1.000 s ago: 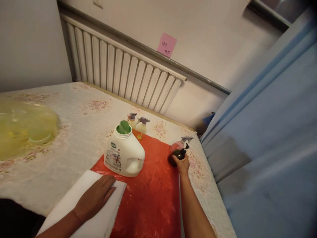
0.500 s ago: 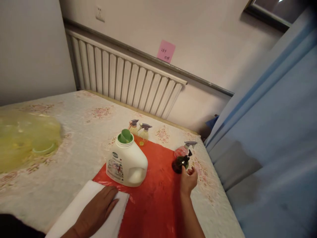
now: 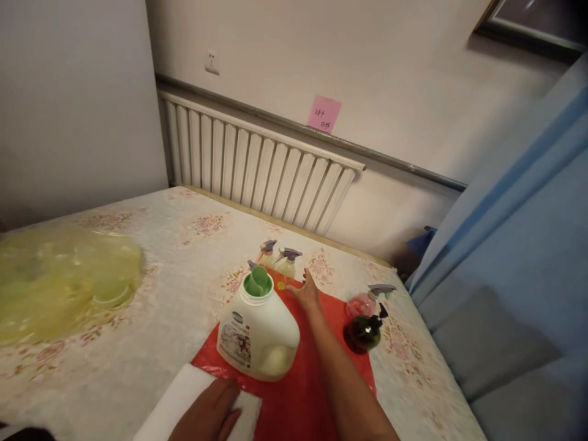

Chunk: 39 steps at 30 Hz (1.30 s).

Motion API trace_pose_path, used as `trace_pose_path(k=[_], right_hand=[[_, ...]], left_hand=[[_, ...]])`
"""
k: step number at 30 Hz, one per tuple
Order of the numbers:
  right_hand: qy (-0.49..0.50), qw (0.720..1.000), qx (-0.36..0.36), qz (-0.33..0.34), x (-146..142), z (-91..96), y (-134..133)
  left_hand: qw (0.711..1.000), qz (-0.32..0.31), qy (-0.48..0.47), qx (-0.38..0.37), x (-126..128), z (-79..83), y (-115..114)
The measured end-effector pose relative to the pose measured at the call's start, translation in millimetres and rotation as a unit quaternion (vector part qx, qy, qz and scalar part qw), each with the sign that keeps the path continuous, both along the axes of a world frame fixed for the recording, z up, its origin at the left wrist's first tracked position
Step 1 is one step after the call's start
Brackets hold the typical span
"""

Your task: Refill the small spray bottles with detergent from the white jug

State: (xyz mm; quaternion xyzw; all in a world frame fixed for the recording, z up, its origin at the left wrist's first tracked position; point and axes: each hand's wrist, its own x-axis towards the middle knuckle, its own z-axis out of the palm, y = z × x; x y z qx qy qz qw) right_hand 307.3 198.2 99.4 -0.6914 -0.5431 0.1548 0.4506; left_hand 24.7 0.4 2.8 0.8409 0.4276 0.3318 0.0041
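Note:
My right hand (image 3: 307, 294) stretches forward with fingers spread, just in front of two small yellow spray bottles (image 3: 286, 264) at the far edge of a red plastic sheet (image 3: 316, 392). It holds nothing. A white detergent jug (image 3: 258, 332) with a green cap stands to its left. My left hand (image 3: 209, 419) lies flat on a folded white cloth (image 3: 174, 411) at the near edge. A dark green pump bottle (image 3: 364, 332) and a pink spray bottle (image 3: 362, 302) stand to the right of my forearm.
The bed (image 3: 151, 294) has a floral cream cover. A yellow plastic bag (image 3: 59, 282) lies at the left. A white radiator (image 3: 257, 165) and a pink sticky note (image 3: 324, 114) are on the wall behind. A blue curtain (image 3: 519, 263) hangs along the right.
My right hand has let go of the dark green pump bottle and moved left and forward to the yellow spray bottles. The view has shifted, and my left hand stays on the cloth.

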Motion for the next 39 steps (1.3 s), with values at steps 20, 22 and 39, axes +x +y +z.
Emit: trace_pose_path(k=[20,22,39], right_hand=[[-0.066,0.995,-0.009,-0.077,8,28.7,-3],[-0.066,0.994,0.000,-0.092,19,38.8,-24],[0.060,0.983,0.014,-0.170,25,33.5,-270]], left_hand=[[1.000,0.000,-0.017,-0.005,2,-0.3,0],[1.000,0.000,-0.025,-0.004,3,-0.7,0],[0.997,-0.040,-0.041,-0.050,4,14.9,1]])
